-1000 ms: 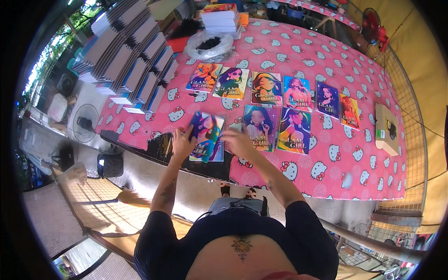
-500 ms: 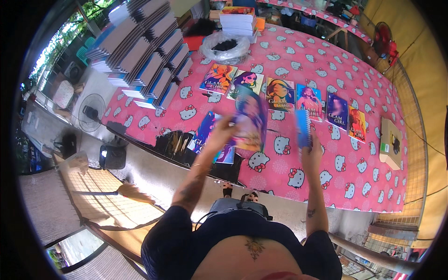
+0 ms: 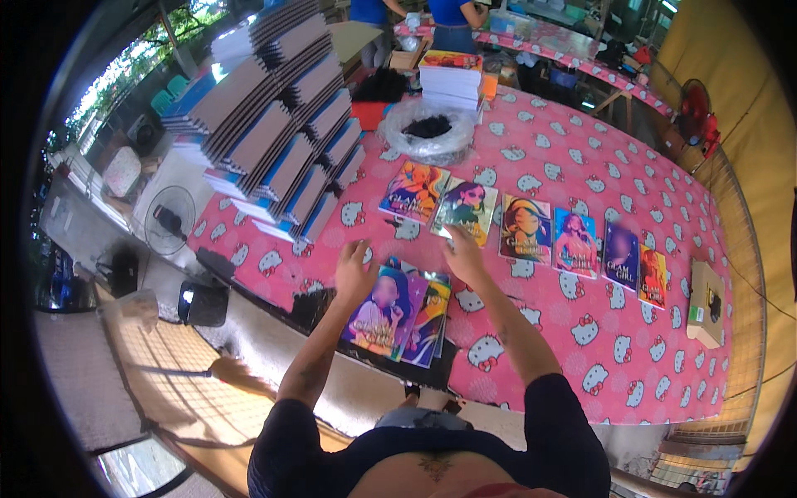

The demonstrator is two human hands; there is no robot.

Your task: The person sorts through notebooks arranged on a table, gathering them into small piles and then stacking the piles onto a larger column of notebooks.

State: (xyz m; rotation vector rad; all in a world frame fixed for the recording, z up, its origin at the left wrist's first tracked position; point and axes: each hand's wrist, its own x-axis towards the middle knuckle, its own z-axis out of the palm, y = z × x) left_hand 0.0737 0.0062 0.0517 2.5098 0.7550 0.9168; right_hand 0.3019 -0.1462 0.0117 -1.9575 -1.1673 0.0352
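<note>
Near the table's front edge lies a small overlapping pile of notebooks, with a purple-covered notebook (image 3: 378, 319) beside a yellow-and-blue one (image 3: 430, 319). My left hand (image 3: 355, 272) is over the pile's far left corner, fingers apart and holding nothing. Beyond the pile, my right hand (image 3: 465, 259) reaches to the lower edge of a pale green notebook (image 3: 466, 207); its fingers are apart, and whether they touch the cover I cannot tell. That notebook is in a row between an orange notebook (image 3: 415, 189) and a yellow-orange one (image 3: 525, 228).
The row continues right with a light blue notebook (image 3: 574, 241), a dark blue one (image 3: 621, 257) and a red-yellow one (image 3: 652, 278). Tall stacks of spiral-bound books (image 3: 282, 133) stand left. A plastic-wrapped ring (image 3: 427, 137) lies behind; a cardboard box (image 3: 706, 305) sits right. Two people stand beyond.
The purple notebook has left my left hand and lies in the near pile. My right hand has let go of the blue spiral notebook and moved left. The view has tilted upward.
</note>
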